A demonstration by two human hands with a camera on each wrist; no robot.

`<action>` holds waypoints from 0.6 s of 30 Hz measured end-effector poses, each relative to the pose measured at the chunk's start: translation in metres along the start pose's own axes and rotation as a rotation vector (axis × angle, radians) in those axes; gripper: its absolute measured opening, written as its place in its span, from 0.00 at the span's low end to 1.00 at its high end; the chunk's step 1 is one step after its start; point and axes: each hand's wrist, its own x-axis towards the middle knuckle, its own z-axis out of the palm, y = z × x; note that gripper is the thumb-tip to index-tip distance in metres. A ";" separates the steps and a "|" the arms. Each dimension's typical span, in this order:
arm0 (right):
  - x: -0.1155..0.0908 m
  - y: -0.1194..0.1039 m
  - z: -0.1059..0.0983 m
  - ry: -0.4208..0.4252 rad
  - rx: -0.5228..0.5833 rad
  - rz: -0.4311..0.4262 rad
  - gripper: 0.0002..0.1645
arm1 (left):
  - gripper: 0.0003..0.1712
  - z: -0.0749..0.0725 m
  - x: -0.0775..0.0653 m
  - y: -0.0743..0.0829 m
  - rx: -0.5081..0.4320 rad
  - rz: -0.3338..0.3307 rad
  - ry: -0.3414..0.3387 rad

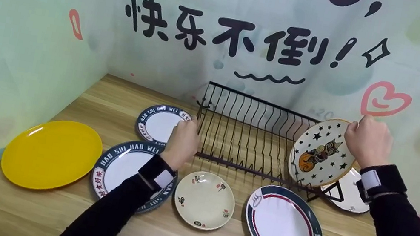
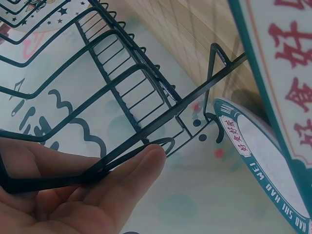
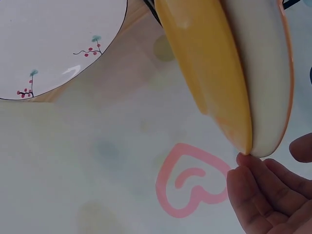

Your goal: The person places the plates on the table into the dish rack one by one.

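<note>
My left hand (image 1: 183, 141) grips the left end of a black wire dish rack (image 1: 249, 142); the left wrist view shows fingers and thumb (image 2: 146, 165) around its wire. A cream plate with stars and a cat on a pumpkin (image 1: 321, 153) stands tilted in the rack's right end. Beside its upper right edge is my right hand (image 1: 369, 142). In the right wrist view, fingertips (image 3: 243, 163) meet the edge of a yellow plate surface (image 3: 209, 63) set close against a cream, orange-rimmed one (image 3: 265, 78). The thumb (image 3: 302, 146) stands apart from both.
On the wooden table lie a yellow oval plate (image 1: 52, 155), two blue-rimmed lettered plates, one small (image 1: 159, 124) and one larger (image 1: 126, 166), a small cream dish (image 1: 204, 201) and a dark-rimmed oval plate (image 1: 281, 226). A white plate (image 1: 352, 195) sits by the rack's right end. A printed backdrop (image 1: 219, 67) rises behind.
</note>
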 end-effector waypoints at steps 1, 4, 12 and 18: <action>0.000 0.000 -0.001 -0.009 0.000 0.010 0.19 | 0.27 0.000 0.000 0.000 -0.002 0.000 0.001; -0.002 0.002 -0.004 -0.033 0.001 0.040 0.20 | 0.27 -0.001 -0.001 0.000 0.000 -0.002 -0.001; -0.011 0.017 -0.016 -0.036 0.008 0.144 0.31 | 0.29 -0.001 -0.002 0.001 0.005 -0.013 -0.013; -0.030 0.031 -0.033 -0.034 0.019 0.298 0.38 | 0.26 -0.001 -0.003 0.001 0.031 0.024 0.005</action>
